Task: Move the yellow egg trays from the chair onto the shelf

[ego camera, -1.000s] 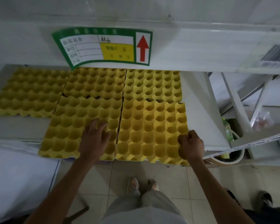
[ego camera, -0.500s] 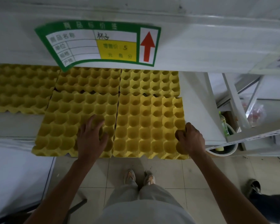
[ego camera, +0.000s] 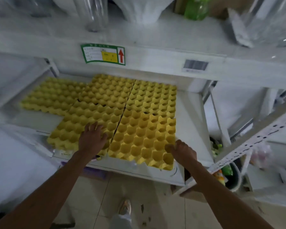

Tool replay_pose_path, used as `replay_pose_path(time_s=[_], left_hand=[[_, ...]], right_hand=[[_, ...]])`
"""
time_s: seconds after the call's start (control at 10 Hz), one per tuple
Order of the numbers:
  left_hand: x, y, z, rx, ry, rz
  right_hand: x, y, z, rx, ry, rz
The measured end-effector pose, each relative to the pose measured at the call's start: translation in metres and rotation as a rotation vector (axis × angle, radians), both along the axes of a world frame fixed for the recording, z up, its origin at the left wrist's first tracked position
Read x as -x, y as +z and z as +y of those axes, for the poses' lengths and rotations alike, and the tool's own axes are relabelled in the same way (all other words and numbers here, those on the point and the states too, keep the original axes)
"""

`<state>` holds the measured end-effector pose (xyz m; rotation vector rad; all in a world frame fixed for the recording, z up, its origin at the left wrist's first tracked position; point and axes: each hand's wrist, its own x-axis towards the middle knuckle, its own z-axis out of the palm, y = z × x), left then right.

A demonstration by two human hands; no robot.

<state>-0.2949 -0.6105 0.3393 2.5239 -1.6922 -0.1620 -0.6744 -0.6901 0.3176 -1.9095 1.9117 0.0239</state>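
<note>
Several yellow egg trays lie side by side on the white shelf [ego camera: 191,123]. The front right tray [ego camera: 142,138] overhangs the shelf's front edge a little. My right hand [ego camera: 182,150] grips its front right corner. The front left tray [ego camera: 82,128] lies beside it, and my left hand [ego camera: 92,138] rests flat on it with fingers spread. Behind them sit a back right tray [ego camera: 153,96], a back middle tray [ego camera: 106,90] and a far left tray [ego camera: 51,95]. The chair is out of view.
A green price label [ego camera: 103,54] with a red arrow is stuck on the shelf edge above. Clear bags and a green bottle [ego camera: 196,8] stand on the upper shelf. A bucket with packets [ego camera: 229,177] sits low right beside a perforated rack arm [ego camera: 254,141]. My shoe [ego camera: 125,206] is on the tiled floor.
The view has pulled back and tilted up, showing the upper shelf. Both hands stay on the front trays, which now sit further in on the shelf.
</note>
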Motion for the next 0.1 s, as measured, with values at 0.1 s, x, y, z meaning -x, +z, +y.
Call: replay_pose_path(time_s=[0.1], left_hand=[[0.0284,0.0208,0.0344,0.028,0.103,-0.018]], right_hand=[[0.0139,0.017,0.013,0.233,0.081,0.011]])
